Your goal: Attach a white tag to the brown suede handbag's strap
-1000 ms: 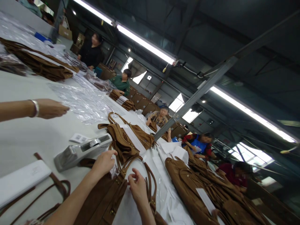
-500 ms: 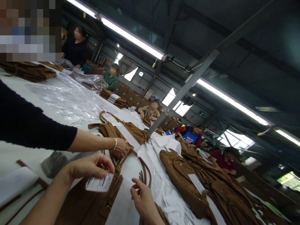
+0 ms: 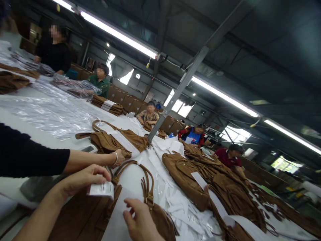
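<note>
Between the thumb and fingers of my left hand [image 3: 84,180] is a small white printed label [image 3: 101,189], possibly in clear plastic. The label is held above a brown handbag [image 3: 77,217] that lies in front of me. My right hand [image 3: 141,219] hovers near the white paper strip [image 3: 116,214] across that bag; its fingers are slightly bent and apart, with nothing in them. A looped handle [image 3: 149,177] with a tassel rises beyond it. From the left, a co-worker's hand [image 3: 119,159] reaches past mine to the near edge of another brown handbag [image 3: 100,142].
Several more brown bags [image 3: 185,180] are piled on the right. Loose white paper strips [image 3: 180,207] litter the table beside me. Clear plastic bags [image 3: 50,113] spread over the left side. A slanted metal post [image 3: 175,97] stands beyond, with several people around the table.
The view has turned right, shifting the scene leftward. The label remains in my left hand and has tilted flatter. The co-worker's hand has drawn back toward the farther bag's near edge.
</note>
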